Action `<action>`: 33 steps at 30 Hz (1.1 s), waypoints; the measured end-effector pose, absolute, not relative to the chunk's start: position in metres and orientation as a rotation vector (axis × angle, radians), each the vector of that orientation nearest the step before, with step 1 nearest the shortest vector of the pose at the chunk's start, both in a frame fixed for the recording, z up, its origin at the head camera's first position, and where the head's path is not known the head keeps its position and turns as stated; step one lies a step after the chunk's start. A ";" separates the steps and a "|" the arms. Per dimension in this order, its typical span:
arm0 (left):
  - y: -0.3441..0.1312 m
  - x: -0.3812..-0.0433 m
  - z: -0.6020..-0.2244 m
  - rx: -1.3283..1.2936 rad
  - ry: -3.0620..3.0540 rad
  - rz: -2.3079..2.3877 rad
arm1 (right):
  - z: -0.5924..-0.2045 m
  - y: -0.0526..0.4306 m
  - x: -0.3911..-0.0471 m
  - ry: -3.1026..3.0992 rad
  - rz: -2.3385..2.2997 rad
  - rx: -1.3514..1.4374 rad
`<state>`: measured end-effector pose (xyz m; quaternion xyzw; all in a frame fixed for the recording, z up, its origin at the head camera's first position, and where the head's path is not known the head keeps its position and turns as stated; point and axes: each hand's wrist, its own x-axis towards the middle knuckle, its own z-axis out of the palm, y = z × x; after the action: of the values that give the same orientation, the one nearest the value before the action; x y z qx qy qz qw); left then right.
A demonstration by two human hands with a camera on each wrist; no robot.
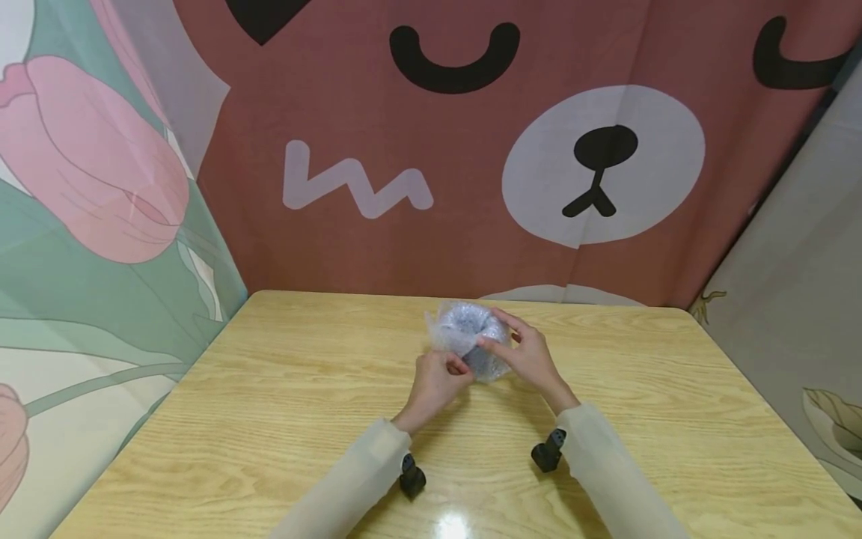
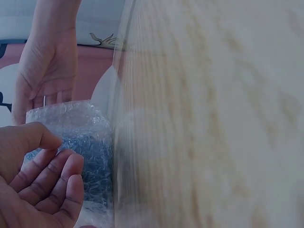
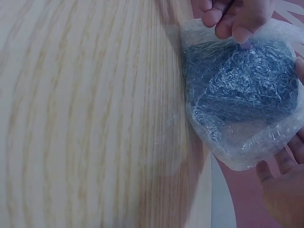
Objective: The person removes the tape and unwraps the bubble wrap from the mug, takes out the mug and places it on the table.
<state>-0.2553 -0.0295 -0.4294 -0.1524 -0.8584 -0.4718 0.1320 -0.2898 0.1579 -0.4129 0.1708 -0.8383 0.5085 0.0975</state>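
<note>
A round bundle in clear bubble wrap (image 1: 486, 364) stands on the table, with a hollow in its top and loose film at its left. Something dark blue-grey shows through the wrap; its kind is hidden. My right hand (image 1: 530, 358) holds the bundle from the right, thumb at the near upper rim and fingers along the far side. At the near left side, my left hand (image 1: 438, 380) pinches at the wrap with thumb and forefinger, its other fingers curled. In the right wrist view a small purple tip (image 3: 245, 45) shows just under the left fingertips.
The wood-grain table (image 1: 303, 374) extends on all sides of the bundle, its back edge close behind it. A curtain with a bear print (image 1: 465, 150) hangs behind, with flowered cloth (image 1: 87, 224) at the left and a pale cloth (image 1: 801, 284) at the right.
</note>
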 end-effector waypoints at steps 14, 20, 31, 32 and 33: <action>-0.035 -0.256 -0.428 -0.417 -2.439 -1.470 | -0.413 0.158 -0.290 -2.494 1.505 0.505; -0.037 -0.255 -0.427 -0.454 -2.443 -1.499 | -0.414 0.158 -0.291 -2.491 1.499 0.512; -0.043 -0.256 -0.423 -0.449 -2.474 -1.522 | -0.414 0.159 -0.291 -2.481 1.498 0.518; -0.044 -0.256 -0.423 -0.445 -2.477 -1.523 | -0.415 0.159 -0.291 -2.480 1.503 0.520; -0.044 -0.256 -0.423 -0.444 -2.481 -1.520 | -0.415 0.159 -0.291 -2.479 1.508 0.521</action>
<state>-0.2558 -0.0441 -0.4228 -0.1503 -0.8387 -0.5139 0.0989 -0.2908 0.1594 -0.4148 0.1760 -0.8369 0.5092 0.0966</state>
